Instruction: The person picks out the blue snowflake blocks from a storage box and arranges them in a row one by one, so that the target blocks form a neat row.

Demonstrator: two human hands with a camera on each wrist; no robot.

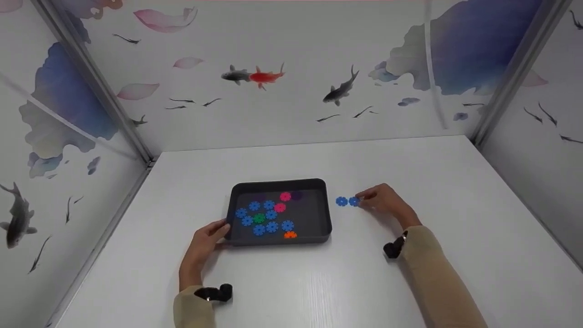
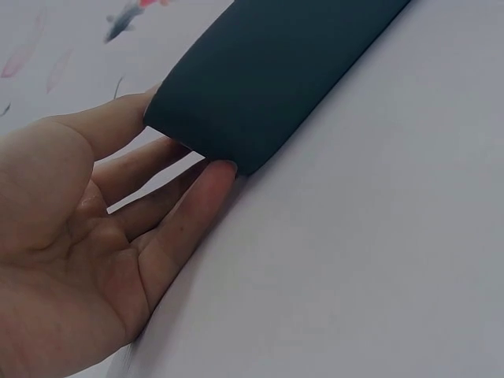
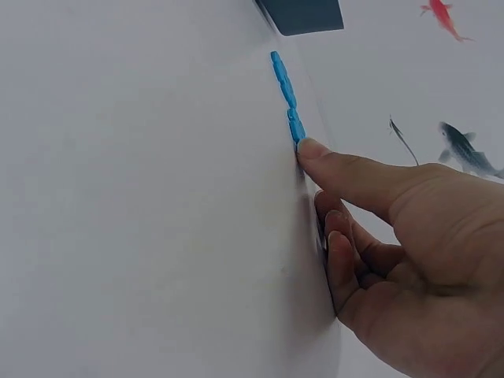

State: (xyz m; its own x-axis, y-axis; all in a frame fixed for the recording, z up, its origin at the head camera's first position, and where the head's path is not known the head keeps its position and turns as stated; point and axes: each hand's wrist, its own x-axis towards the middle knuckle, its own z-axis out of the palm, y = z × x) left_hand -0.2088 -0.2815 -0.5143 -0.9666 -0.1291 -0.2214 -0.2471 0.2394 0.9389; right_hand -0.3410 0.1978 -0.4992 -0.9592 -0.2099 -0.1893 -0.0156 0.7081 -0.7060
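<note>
A dark rectangular tray point(image 1: 278, 242) lies on the white table, holding several flower-shaped plastic discs. My left hand point(image 1: 203, 243) holds its near-left corner, thumb at the side wall; the left wrist view has the fingers curled at the underside of the tray point(image 2: 260, 79). Right of the tray, my right hand point(image 1: 387, 203) pinches a blue flower disc point(image 1: 354, 201) at its edge. A second blue disc point(image 1: 341, 201) sits end to end with it, toward the tray. From the right wrist, both appear edge-on in one line, the thumb point(image 3: 315, 150) on the nearer one.
In the tray are more blue discs point(image 1: 272, 226), a green disc point(image 1: 258, 218), pink discs point(image 1: 285, 196), a dark purple disc point(image 1: 296, 195) and an orange disc point(image 1: 290, 234) half hidden by the front wall. Printed panels point(image 1: 291, 41) enclose the table at back and sides.
</note>
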